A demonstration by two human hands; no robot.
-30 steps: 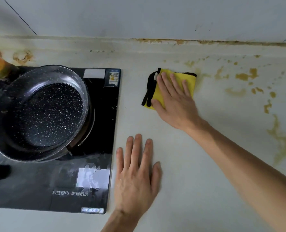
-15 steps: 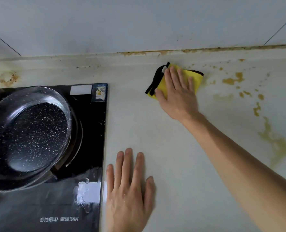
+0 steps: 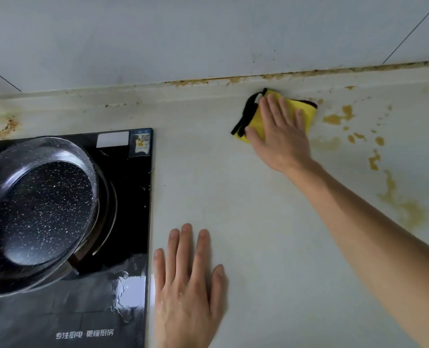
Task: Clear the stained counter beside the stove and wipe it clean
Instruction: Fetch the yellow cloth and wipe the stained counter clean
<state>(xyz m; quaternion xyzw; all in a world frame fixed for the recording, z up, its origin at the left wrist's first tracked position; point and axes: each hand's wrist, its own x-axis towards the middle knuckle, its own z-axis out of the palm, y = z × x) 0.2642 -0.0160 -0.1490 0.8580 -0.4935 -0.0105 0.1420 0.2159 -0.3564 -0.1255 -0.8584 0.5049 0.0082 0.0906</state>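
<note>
A folded yellow cloth (image 3: pixel 256 120) with a black edge lies on the pale counter (image 3: pixel 258 222) close to the back ledge. My right hand (image 3: pixel 281 136) presses flat on top of it, fingers spread toward the wall. Brown-yellow stains (image 3: pixel 337 118) spot the counter just right of the cloth, and a longer streak (image 3: pixel 404 207) runs down the right side. My left hand (image 3: pixel 188 285) rests palm-down on the counter beside the stove, fingers apart, holding nothing.
A black glass stove (image 3: pixel 133 197) fills the lower left, with a speckled black pan (image 3: pixel 37 212) sitting on its burner. A rusty ring stain (image 3: pixel 4 125) marks the counter behind the stove. Brown grime (image 3: pixel 271 76) lines the seam under the tiled wall.
My right hand has pushed the cloth farther back toward the wall ledge. My left hand stayed flat on the counter. The view shifted, so the stove sits lower and farther left.
</note>
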